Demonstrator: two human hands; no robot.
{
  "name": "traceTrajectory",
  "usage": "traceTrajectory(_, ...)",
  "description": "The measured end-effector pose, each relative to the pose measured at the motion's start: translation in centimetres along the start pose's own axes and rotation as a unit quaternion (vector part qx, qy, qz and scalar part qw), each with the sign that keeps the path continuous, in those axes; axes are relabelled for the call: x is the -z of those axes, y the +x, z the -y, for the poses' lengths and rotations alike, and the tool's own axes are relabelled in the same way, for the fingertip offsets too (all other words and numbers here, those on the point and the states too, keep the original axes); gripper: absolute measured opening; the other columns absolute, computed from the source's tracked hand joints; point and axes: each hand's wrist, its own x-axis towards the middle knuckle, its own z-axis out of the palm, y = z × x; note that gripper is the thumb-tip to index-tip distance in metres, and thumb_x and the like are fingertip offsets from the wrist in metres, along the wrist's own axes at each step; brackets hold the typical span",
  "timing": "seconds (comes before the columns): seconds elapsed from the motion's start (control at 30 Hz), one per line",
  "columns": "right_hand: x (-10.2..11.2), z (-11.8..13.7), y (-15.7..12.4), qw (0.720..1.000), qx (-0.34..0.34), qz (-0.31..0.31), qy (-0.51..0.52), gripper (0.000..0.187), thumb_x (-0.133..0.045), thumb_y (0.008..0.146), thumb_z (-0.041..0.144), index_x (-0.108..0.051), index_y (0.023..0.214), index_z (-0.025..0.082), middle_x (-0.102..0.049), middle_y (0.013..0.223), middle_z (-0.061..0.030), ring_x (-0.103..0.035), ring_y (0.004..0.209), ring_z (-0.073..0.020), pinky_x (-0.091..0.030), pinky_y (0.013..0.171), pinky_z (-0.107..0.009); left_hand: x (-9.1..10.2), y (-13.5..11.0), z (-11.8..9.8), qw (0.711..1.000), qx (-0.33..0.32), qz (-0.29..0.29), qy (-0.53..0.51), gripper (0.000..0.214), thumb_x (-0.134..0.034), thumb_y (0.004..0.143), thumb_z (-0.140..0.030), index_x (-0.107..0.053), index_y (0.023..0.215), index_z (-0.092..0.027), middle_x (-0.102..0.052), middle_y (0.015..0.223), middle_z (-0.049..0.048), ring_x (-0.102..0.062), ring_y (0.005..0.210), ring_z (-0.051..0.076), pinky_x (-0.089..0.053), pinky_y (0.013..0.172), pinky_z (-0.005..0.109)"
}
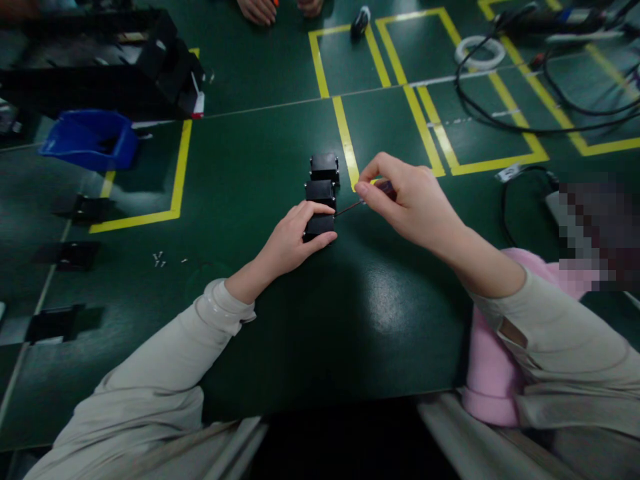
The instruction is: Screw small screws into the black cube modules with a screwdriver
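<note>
Three small black box-shaped parts stand in a row on the green table. My left hand (295, 233) grips the nearest black part (319, 225) between thumb and fingers. Just beyond it sit the middle black part (320, 191) and the far black part (324, 164), with small shiny screw heads at their corners. In my right hand (407, 200) is a screwdriver (384, 189), its handle pinched between thumb and fingers. The screwdriver's thin shaft slants down to the left, and its tip meets the right side of the nearest part by my left fingertips.
Several loose screws (159, 259) lie left of my left hand. A blue bin (93, 140) and a large black rack (100, 73) stand at the left. Black cables (480, 100) and a white tape roll (480, 52) lie at the right. Another person's hands (257, 8) show at the top.
</note>
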Motion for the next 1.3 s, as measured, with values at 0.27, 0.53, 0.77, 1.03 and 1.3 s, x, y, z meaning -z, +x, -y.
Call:
traceTrajectory(0.27, -0.15, -0.15, -0.01, 1.000, 0.004, -0.007, 0.013, 0.019, -0.050, 0.096, 0.030, -0.057, 0.112, 0.022, -0.061, 0.075, 0.0009, -0.056, 0.065, -0.0143, -0.041, 0.066, -0.029, 0.00, 0.05, 0.02, 1.000, 0.007, 0.003, -0.001, 0.044, -0.059, 0.094, -0.051, -0.057, 0.126, -0.021, -0.062, 0.125, 0.0075, -0.059, 0.113, 0.026, -0.045, 0.101, 0.038)
traceTrajectory(0.53, -0.03, 0.00, 0.01, 1.000, -0.002, 0.000, 0.001, 0.014, -0.050, 0.095, 0.026, -0.058, 0.104, 0.021, -0.057, 0.069, 0.0022, -0.054, 0.060, -0.0134, -0.040, 0.065, -0.029, 0.04, 0.04, -0.13, 1.000, 0.001, -0.001, -0.004, 0.042, -0.060, 0.094, -0.049, -0.057, 0.125, -0.020, -0.063, 0.124, 0.0070, -0.059, 0.114, 0.025, -0.044, 0.101, 0.036)
traceTrajectory(0.77, 0.04, 0.09, 0.03, 1.000, -0.003, 0.005, -0.005, 0.015, -0.052, 0.096, 0.033, -0.060, 0.094, 0.020, -0.060, 0.073, 0.0002, -0.055, 0.062, -0.0136, -0.039, 0.066, -0.029, -0.04, 0.00, -0.04, 1.000, 0.002, 0.000, -0.004, 0.043, -0.060, 0.094, -0.049, -0.057, 0.126, -0.021, -0.062, 0.125, 0.0066, -0.059, 0.114, 0.025, -0.044, 0.102, 0.036)
traceTrajectory(1.03, -0.14, -0.27, 0.03, 1.000, 0.003, -0.013, 0.012, 0.018, -0.051, 0.094, 0.027, -0.056, 0.110, 0.020, -0.058, 0.070, 0.0025, -0.053, 0.060, -0.0126, -0.039, 0.063, -0.028, -0.03, 0.00, -0.01, 1.000, -0.008, -0.004, -0.002, 0.041, -0.061, 0.095, -0.045, -0.058, 0.125, -0.019, -0.063, 0.123, 0.0062, -0.059, 0.113, 0.024, -0.044, 0.098, 0.034)
traceTrajectory(1.3, -0.12, -0.34, 0.02, 1.000, 0.008, -0.008, 0.005, 0.013, -0.050, 0.095, 0.028, -0.059, 0.103, 0.021, -0.058, 0.071, 0.0017, -0.053, 0.060, -0.0123, -0.039, 0.064, -0.028, -0.09, -0.03, 0.03, 1.000, -0.006, -0.005, -0.003, 0.041, -0.060, 0.095, -0.047, -0.057, 0.125, -0.020, -0.063, 0.123, 0.0062, -0.059, 0.113, 0.024, -0.044, 0.099, 0.035)
